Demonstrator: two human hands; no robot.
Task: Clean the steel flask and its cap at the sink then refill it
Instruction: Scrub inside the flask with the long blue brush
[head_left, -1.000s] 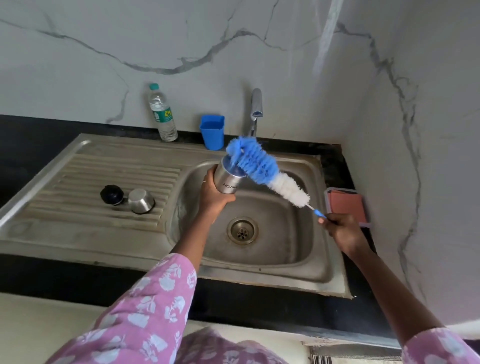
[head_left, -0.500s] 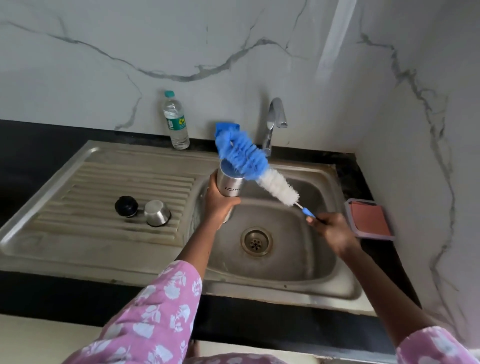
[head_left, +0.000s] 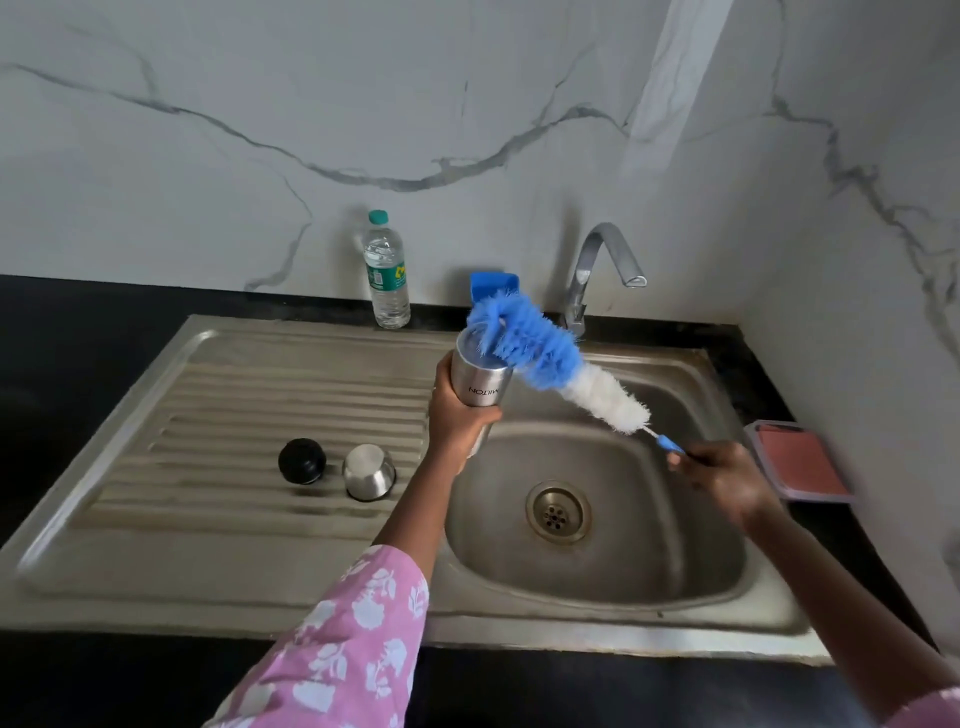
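Note:
My left hand (head_left: 457, 415) grips the steel flask (head_left: 480, 382) over the left edge of the sink basin (head_left: 623, 561), mouth tilted up and away. My right hand (head_left: 722, 475) holds the thin blue handle of a bottle brush (head_left: 550, 358). Its blue bristle tip lies at the flask's mouth, and the white bristles trail towards my right hand. On the ribbed drainboard (head_left: 218, 415) sit the black stopper (head_left: 302, 460) and the steel cap cup (head_left: 369, 472), side by side.
A tap (head_left: 597, 270) stands behind the basin. A plastic water bottle (head_left: 385, 270) and a blue holder (head_left: 493, 286) stand against the marble wall. A pink scrub pad in a tray (head_left: 800, 462) lies on the black counter at right.
The view has shifted so the sink sits lower and further right in frame. The brush tip stays at the flask's mouth, and both hands keep their holds.

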